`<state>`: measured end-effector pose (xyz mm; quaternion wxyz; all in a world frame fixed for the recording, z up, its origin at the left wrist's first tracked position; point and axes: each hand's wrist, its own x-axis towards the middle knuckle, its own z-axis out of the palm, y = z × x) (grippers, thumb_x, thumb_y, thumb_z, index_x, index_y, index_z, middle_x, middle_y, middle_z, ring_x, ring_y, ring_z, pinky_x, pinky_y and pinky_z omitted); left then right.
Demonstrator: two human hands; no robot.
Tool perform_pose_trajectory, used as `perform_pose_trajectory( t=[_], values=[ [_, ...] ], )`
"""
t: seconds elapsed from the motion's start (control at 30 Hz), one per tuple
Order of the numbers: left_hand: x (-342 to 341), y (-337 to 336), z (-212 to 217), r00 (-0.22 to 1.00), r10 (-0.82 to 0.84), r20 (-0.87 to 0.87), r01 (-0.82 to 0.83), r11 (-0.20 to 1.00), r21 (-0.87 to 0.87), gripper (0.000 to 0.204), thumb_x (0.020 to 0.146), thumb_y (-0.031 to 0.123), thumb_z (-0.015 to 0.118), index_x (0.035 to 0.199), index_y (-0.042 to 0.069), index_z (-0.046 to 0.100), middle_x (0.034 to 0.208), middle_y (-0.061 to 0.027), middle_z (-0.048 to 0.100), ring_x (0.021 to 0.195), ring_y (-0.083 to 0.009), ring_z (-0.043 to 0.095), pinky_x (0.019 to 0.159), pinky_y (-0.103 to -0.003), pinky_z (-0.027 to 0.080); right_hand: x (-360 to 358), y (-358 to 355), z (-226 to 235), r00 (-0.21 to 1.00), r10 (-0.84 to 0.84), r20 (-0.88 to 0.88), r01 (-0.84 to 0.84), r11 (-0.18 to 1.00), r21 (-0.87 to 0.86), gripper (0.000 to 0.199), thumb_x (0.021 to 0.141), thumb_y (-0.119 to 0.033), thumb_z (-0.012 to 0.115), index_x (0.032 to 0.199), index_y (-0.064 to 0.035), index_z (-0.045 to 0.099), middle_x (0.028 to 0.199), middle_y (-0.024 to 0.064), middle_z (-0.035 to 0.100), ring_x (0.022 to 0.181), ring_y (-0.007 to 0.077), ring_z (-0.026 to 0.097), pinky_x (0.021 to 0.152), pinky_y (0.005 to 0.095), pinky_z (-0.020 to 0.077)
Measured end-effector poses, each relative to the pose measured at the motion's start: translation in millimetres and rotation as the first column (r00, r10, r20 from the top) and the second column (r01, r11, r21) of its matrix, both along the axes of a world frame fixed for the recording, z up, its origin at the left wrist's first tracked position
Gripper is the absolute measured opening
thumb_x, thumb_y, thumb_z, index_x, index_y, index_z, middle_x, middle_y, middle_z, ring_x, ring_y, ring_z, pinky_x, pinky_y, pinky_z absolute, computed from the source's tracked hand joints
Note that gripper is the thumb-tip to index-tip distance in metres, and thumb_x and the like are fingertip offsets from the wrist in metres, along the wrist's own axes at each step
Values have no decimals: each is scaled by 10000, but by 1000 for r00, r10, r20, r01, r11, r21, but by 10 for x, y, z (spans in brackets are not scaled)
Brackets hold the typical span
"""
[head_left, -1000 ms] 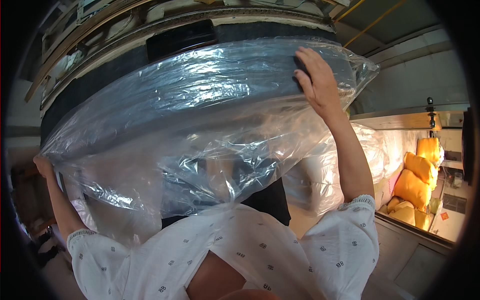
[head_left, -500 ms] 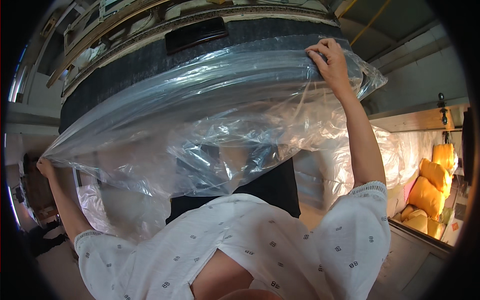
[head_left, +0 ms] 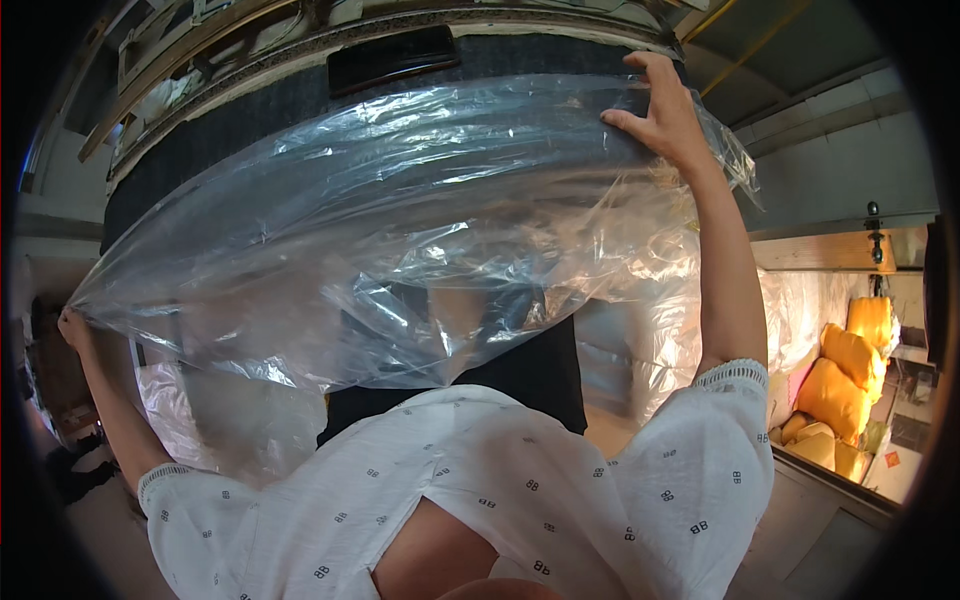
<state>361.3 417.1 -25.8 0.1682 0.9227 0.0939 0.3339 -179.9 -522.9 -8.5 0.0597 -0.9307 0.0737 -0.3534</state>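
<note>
A large sheet of clear plastic film [head_left: 440, 190] stretches across a dark work surface [head_left: 190, 160] and droops over its near edge toward my lap. At the far left, my left hand [head_left: 73, 327] pinches a gathered corner of the film, pulling it into taut folds. My right hand [head_left: 665, 110] lies over the film's far right part, thumb and fingers spread apart, with the palm side toward the sheet. Beyond my right wrist a crumpled end of the film hangs past the surface's right edge.
A black phone [head_left: 392, 60] lies at the back of the dark surface. Behind it runs a wooden rail [head_left: 190, 60]. More clear plastic [head_left: 800, 320] spreads at the right, near yellow bundles [head_left: 838, 390]. A wooden ledge with a metal fitting [head_left: 825, 250] juts in at the right.
My right hand's fingers have spread from a closer curl and moved slightly up. My left hand has drawn the film corner a little farther left. The film's upper folds have flattened somewhat.
</note>
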Motion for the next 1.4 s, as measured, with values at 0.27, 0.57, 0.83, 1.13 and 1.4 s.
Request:
perform_pose_trajectory(
  t=[0.27, 0.57, 0.83, 1.13, 1.4],
  values=[
    [-90, 147, -104, 999, 54, -1, -54, 999, 9, 477, 821, 389, 507, 1062, -14, 591, 1077, -195, 590, 989, -315, 554, 857, -365, 412, 33, 48, -103, 985, -137, -101, 164, 917, 363, 150, 805, -194, 611, 879, -76, 557, 784, 72, 584, 712, 256, 574, 634, 323, 443],
    [-295, 402, -54, 993, -113, -28, 108, 985, -135, 422, 843, 333, 500, 1032, -28, 609, 1006, -152, 622, 928, -248, 579, 820, -331, 429, -164, 341, -3, 998, 17, -68, -27, 989, -149, 322, 743, -255, 654, 947, -54, 507, 899, 86, 509, 808, 259, 519, 747, 347, 404],
    [-350, 160, -36, 984, -172, 47, 178, 925, -335, 345, 856, 271, 535, 1045, -11, 596, 994, -101, 614, 897, -193, 571, 805, -294, 435, 41, 83, -207, 992, -127, -18, 128, 991, 45, 146, 805, -238, 572, 830, -96, 593, 723, 53, 578, 759, 263, 545, 709, 358, 410],
    [-1257, 883, 225, 952, -305, -26, 246, 813, -528, 369, 888, 294, 539, 1124, 10, 549, 1056, -67, 578, 918, -146, 540, 785, -257, 438, 257, 56, -158, 911, -53, -409, 202, 923, 329, 212, 803, -294, 575, 819, -83, 588, 699, 78, 598, 680, 266, 577, 624, 363, 437],
    [-2301, 586, -281, 902, -419, -99, 182, 579, -795, 356, 882, 295, 560, 1153, 65, 541, 1051, -25, 562, 958, -124, 512, 823, -237, 418, 235, 123, -274, 992, -44, -119, 82, 939, 333, 134, 803, -212, 593, 844, -84, 584, 826, 70, 575, 746, 240, 566, 659, 332, 438]
  ],
)
